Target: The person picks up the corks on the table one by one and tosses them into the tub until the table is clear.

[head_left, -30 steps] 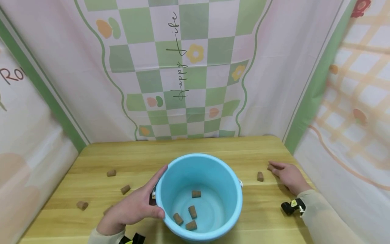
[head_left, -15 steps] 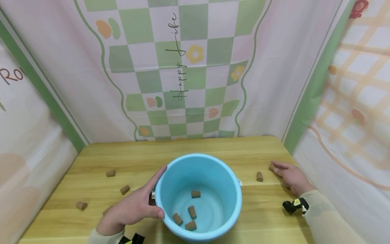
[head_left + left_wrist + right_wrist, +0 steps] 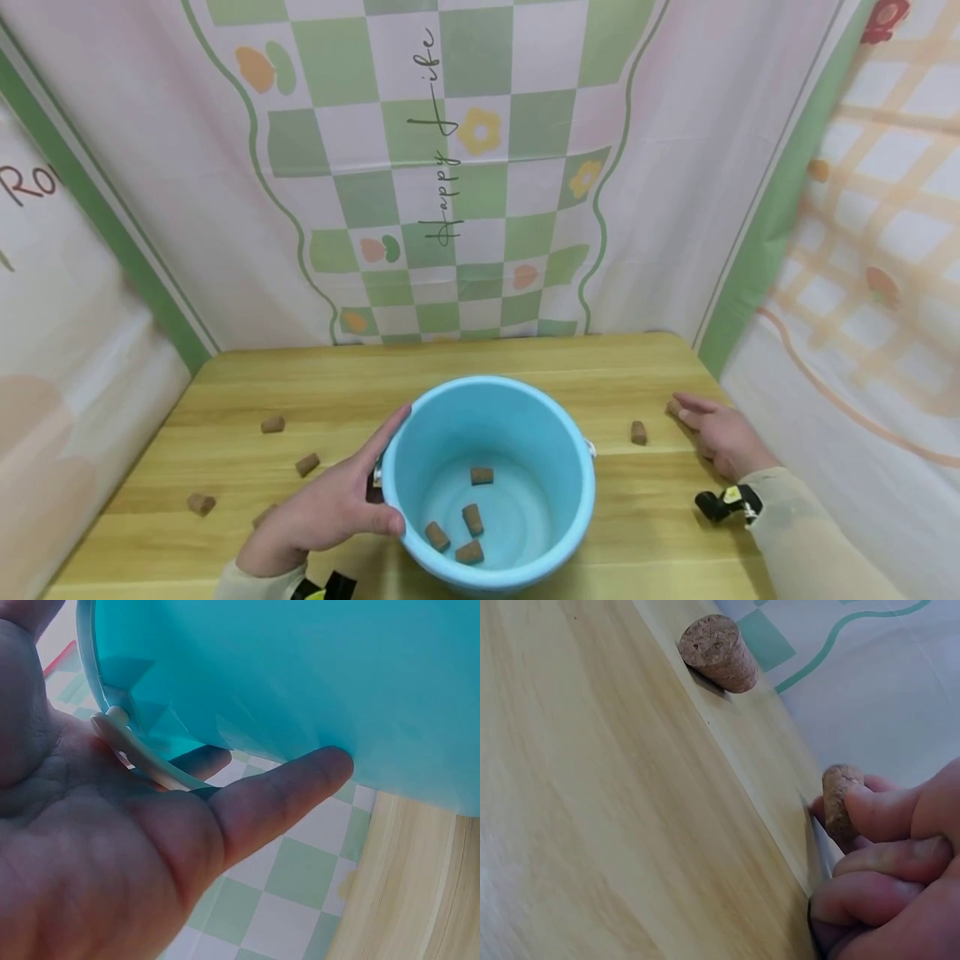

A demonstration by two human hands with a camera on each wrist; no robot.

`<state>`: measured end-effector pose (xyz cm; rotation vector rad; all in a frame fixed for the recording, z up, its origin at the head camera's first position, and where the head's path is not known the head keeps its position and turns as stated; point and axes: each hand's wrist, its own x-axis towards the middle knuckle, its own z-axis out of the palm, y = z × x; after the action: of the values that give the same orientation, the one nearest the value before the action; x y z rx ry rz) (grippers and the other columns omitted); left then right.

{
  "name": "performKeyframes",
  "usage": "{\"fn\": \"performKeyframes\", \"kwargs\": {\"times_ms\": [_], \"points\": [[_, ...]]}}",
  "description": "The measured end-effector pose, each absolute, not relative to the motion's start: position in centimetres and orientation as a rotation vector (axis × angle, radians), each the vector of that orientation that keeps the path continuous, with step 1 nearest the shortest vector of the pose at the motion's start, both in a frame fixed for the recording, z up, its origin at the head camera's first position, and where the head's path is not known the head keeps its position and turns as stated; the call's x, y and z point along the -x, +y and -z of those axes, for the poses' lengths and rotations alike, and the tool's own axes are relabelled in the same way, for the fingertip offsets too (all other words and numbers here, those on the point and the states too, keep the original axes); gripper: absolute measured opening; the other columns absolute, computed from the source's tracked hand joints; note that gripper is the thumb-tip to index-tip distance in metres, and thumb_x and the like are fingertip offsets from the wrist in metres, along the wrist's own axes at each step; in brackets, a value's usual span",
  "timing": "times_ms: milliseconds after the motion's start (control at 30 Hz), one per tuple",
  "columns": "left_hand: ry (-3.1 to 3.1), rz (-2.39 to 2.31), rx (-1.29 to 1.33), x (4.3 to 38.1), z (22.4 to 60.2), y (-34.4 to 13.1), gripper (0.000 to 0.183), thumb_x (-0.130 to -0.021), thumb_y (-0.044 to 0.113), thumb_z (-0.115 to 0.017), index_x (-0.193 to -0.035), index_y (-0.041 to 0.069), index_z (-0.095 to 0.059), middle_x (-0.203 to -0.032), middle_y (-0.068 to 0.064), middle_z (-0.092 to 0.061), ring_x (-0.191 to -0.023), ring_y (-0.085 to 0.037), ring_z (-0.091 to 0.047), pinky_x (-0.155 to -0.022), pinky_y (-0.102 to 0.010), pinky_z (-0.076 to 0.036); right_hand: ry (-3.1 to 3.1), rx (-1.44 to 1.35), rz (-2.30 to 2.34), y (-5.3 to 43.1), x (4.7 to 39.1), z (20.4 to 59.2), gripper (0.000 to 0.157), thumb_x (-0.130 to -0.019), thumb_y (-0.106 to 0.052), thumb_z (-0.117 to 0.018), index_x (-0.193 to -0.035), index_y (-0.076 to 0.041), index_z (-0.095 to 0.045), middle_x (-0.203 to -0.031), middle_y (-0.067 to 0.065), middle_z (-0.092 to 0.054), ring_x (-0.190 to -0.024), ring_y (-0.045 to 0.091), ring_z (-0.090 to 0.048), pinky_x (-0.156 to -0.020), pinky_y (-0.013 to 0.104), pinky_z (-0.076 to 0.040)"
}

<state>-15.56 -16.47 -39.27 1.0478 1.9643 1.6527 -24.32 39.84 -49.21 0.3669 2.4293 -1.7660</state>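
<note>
My left hand [image 3: 337, 504] holds the left side of a light blue bucket [image 3: 587, 521], thumb at the near rim and fingers against the outer wall. In the left wrist view the bucket's handle [image 3: 142, 759] lies across the palm. Several cork stoppers [image 3: 472, 520] lie on the bucket's floor. Over at the right of the table, my right hand [image 3: 727, 437] pinches a cork stopper [image 3: 840, 799] between thumb and fingers, close to the tabletop. Another cork stopper [image 3: 638, 432] lies on the table to its left, apart from the hand.
Several more cork stoppers [image 3: 273, 424] are scattered on the wooden table [image 3: 360, 375] left of the bucket, one partly hidden by the left forearm. Printed cloth [image 3: 480, 192] hangs behind the table and along both sides.
My right hand has shifted slightly right and away from me, and the cork stopper at its fingertips has moved with it. The left hand and bucket stay in place.
</note>
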Motion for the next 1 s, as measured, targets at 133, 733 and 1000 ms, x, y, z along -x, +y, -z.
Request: {"fn": "performKeyframes", "kwargs": {"times_ms": [133,733,1000], "points": [[1.957,-1.656,-1.048,15.6,39.3,-16.5,0.103,-0.082,0.032,-0.073,-0.15,0.03,0.004,-0.147,-0.015,-0.024,-0.119,-0.038,-0.043,-0.087,-0.039,-0.047,2.429,-0.404,1.774,39.7,24.4,49.0,0.055,-0.097,-0.021,-0.052,-0.146,-0.014,-0.029,-0.149,0.017,-0.025,-0.049,0.004,-0.037,-0.042,0.023,-0.041],[1.926,-1.668,-1.037,15.6,39.2,-16.4,0.103,-0.082,0.031,-0.073,-0.15,0.031,0.004,-0.149,-0.013,-0.021,-0.12,-0.03,-0.044,-0.087,-0.042,-0.047,1.576,-0.255,2.549,40.1,24.1,47.9,0.07,-0.099,-0.011,-0.048,-0.151,-0.021,-0.002,-0.104,-0.017,-0.063,-0.046,0.003,-0.039,-0.04,0.02,-0.036],[1.926,-1.664,-1.034,15.6,39.1,-16.4,0.103,-0.082,0.028,-0.073,-0.15,0.031,0.004,-0.15,-0.013,-0.02,-0.121,-0.03,-0.043,-0.088,-0.042,-0.046,1.449,-0.081,2.572,38.6,24.5,44.9,0.067,-0.101,-0.013,-0.042,-0.15,-0.024,0.002,-0.11,-0.01,-0.063,-0.044,0.004,-0.035,-0.039,0.019,-0.033]]}}
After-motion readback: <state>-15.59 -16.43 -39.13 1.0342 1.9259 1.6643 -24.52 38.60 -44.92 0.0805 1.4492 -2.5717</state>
